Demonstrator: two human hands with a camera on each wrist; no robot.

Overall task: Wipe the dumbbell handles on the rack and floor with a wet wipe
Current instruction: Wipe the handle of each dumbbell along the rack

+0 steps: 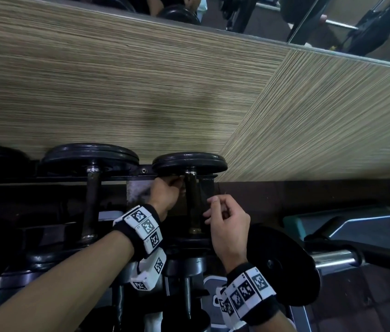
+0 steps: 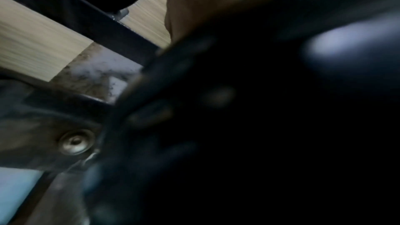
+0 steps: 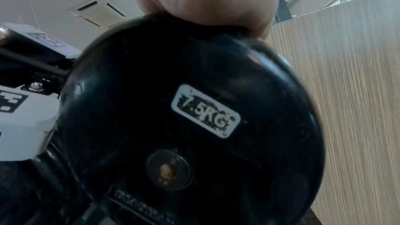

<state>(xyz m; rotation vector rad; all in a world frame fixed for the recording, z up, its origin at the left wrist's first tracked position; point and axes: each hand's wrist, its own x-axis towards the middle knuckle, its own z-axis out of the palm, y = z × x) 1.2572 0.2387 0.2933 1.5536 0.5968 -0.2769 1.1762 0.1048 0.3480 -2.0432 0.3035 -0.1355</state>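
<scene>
A black dumbbell lies on the rack with its dark handle running away from me to the far plate. My left hand is at the handle's far end, fingers curled against its left side. To the right of the handle, my right hand has its thumb and forefinger pinched. A thin, dark, see-through sheet, seemingly the wet wipe, stretches across the handle between both hands. The right wrist view is filled by the near plate, labelled 7.5KG. The left wrist view is dark and blurred.
A second dumbbell lies on the rack to the left, and more sit on the lower row. A wood-grain wall rises right behind the rack. A large plate and a chrome bar crowd the right.
</scene>
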